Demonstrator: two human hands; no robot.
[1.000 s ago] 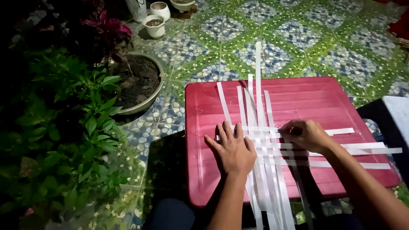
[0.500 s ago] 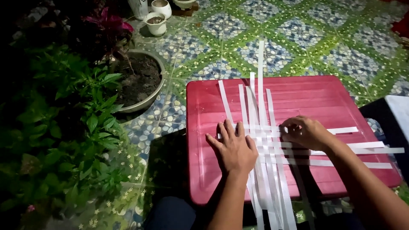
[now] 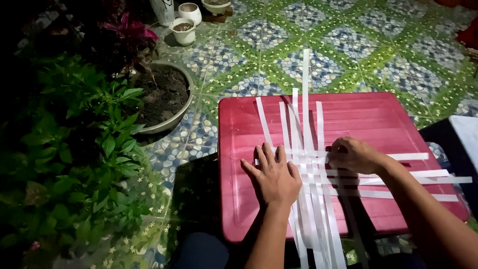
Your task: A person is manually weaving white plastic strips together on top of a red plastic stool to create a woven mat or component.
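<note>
Several long white strips (image 3: 306,124) lie lengthwise across a red plastic lid (image 3: 358,117), crossed by a few sideways white strips (image 3: 423,174) in a loose weave. My left hand (image 3: 271,174) presses flat on the left side of the woven patch, fingers spread. My right hand (image 3: 351,154) is curled over the crossing strips just right of the middle, fingertips pinching at a strip; the exact strip is hidden under the fingers.
Leafy green plants (image 3: 84,149) fill the left side. A round pot of soil (image 3: 167,97) stands next to them, and small white pots (image 3: 185,29) sit at the top. The floor (image 3: 348,40) is patterned green and blue tile. A dark object with a white top (image 3: 463,134) is at the right.
Both hands stay on the weave with only slight shifts; the right hand's fingers work a little at the crossing strips.
</note>
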